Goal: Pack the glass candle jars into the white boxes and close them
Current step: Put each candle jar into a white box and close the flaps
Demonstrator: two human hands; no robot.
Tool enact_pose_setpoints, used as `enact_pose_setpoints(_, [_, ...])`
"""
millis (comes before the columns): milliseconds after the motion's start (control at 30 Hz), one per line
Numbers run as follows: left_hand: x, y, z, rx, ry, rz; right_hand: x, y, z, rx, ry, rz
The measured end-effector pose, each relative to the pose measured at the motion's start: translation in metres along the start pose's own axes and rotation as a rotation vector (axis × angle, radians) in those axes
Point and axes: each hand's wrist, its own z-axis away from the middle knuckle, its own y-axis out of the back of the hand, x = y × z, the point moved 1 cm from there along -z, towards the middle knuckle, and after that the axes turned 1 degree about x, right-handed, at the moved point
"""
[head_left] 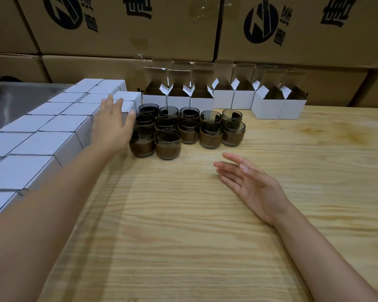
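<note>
My left hand [112,127] is stretched out to the far end of the closed white boxes [52,125] along the left side of the table [205,236]. Its fingers are straight and spread, holding nothing. I cannot tell whether they press on the last box or only hover over it. My right hand [251,186] hangs over the bare wood nearer to me, palm turned left, fingers loose and apart, also holding nothing.

I judge this to be the gap between one packed box and the next, with no jar in hand. The glass jars [189,129] stand bunched in the middle of the table, just right of my left hand. The open boxes [223,101] wait in a row just beyond them, against the brown cartons [140,29].

Every jar stands upright with its mouth up, so its axis runs vertically. The open boxes also face up, with their lids raised on the far side. Next I would pull one open box nearer, grip a near jar round its brown band, lower it straight down, then fold the flaps and lid.
</note>
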Motion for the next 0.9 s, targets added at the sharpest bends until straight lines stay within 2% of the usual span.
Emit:
enact_pose_setpoints(67, [0.022, 0.004, 0.025, 0.178, -0.094, 0.125, -0.001, -0.002, 0.000, 0.005, -0.001, 0.002])
enact_pose_setpoints(133, [0.047, 0.003, 0.056, 0.217, -0.106, 0.282, -0.002, -0.003, 0.001, 0.011, -0.003, -0.006])
enact_pose_setpoints(233, [0.081, -0.008, 0.101, 0.016, 0.025, 0.468, -0.004, -0.004, 0.003, 0.022, 0.002, -0.014])
enact_pose_setpoints(333, [0.099, -0.025, 0.135, -0.171, 0.075, 0.422, -0.005, -0.007, 0.005, 0.030, 0.011, 0.004])
enact_pose_setpoints(433, [0.100, -0.031, 0.143, -0.200, 0.007, 0.331, -0.004, -0.008, 0.005, 0.046, 0.015, 0.015])
enact_pose_setpoints(567, [0.097, -0.033, 0.136, -0.221, 0.006, 0.332, -0.003, -0.010, 0.005, 0.071, 0.030, 0.057])
enact_pose_setpoints(667, [0.098, -0.039, 0.135, -0.238, -0.043, 0.229, -0.002, -0.015, 0.002, 0.162, 0.119, 0.216])
enact_pose_setpoints(800, [0.097, -0.042, 0.136, -0.239, -0.091, 0.190, -0.028, -0.023, -0.031, 0.432, 0.346, 0.479])
enact_pose_setpoints(900, [0.097, -0.040, 0.138, -0.237, -0.097, 0.193, -0.056, -0.026, -0.088, 0.561, 0.397, 0.787])
